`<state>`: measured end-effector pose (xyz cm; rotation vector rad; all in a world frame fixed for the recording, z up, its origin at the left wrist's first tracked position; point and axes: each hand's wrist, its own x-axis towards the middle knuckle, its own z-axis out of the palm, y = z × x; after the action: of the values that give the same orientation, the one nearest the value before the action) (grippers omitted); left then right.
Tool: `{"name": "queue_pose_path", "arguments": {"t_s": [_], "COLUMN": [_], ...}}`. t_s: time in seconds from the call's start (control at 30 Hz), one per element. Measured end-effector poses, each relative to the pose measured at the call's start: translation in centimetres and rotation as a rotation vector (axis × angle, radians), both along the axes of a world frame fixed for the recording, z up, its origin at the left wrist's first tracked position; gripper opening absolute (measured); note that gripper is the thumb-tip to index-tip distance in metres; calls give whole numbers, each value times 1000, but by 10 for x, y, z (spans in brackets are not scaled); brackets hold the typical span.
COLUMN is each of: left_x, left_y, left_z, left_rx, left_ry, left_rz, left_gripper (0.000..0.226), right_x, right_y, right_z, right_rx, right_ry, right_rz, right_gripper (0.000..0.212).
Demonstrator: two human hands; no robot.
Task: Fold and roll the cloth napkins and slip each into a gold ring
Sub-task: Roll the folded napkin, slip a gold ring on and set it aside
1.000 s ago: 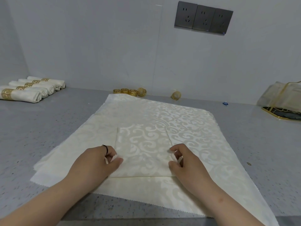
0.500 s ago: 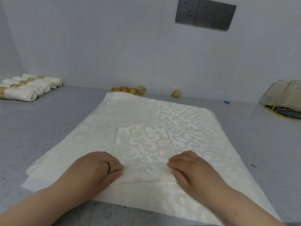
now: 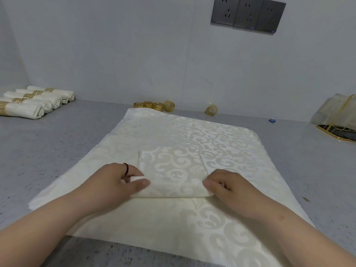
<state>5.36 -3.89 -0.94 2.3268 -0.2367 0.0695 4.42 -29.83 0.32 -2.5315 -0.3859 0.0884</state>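
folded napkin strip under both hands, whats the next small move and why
Probably roll the near end another turn away from the body. Both the left hand and right hand pinch the ends of a started roll on the folded napkin strip, most of which lies flat ahead.

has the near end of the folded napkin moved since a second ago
Yes. Both hands, left and right, have rolled the napkin's near end away from the person, toward the gold rings by the wall.
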Motion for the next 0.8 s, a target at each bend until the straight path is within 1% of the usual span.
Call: {"name": "queue_pose_path", "arguments": {"t_s": [0.13,0.3,0.4,0.5,0.57,0.6,0.67,0.7,0.73,0.77,0.8], "left_x": [9,12,12,14,13,13,11,10,9,8,8], "left_y": [-4,-6,-6,-6,-7,-7,-7,-6,-6,-4,-3], "left_z": [-3,-13,-14,-16,-16,-17,-17,-18,-16,-15,-16], "left_rx": [-73,-14,-38,-6,19,37,45,42,42,52,59], "left_ry": [34,-75,-129,-254,-329,-350,-372,-360,-331,-321,-336], "left_rz": [39,80,94,119,115,100,44,23,0,-29,-71], "left_gripper": [16,10,11,29,34,34,31,25,14,18,34], "right_x": [19,30,31,33,36,36,36,36,36,36,36], "right_y": [5,9,14,21,23,23,20,19,17,16,15], "right_z": [-4,-7,-7,-11,-16,-17,-18,-19,-20,-21,-21], "right_rx": [89,122,12,-132,-160,-149,-49,17,79,126,163], "right_ry": [77,93,30,-87,-157,-176,-192,-195,-203,-215,-231], "right_rz": [-70,-133,-156,-167,-177,-189,-225,-237,-242,-238,-222], "right_gripper": [43,41,35,24,22,22,23,24,24,23,24]}}
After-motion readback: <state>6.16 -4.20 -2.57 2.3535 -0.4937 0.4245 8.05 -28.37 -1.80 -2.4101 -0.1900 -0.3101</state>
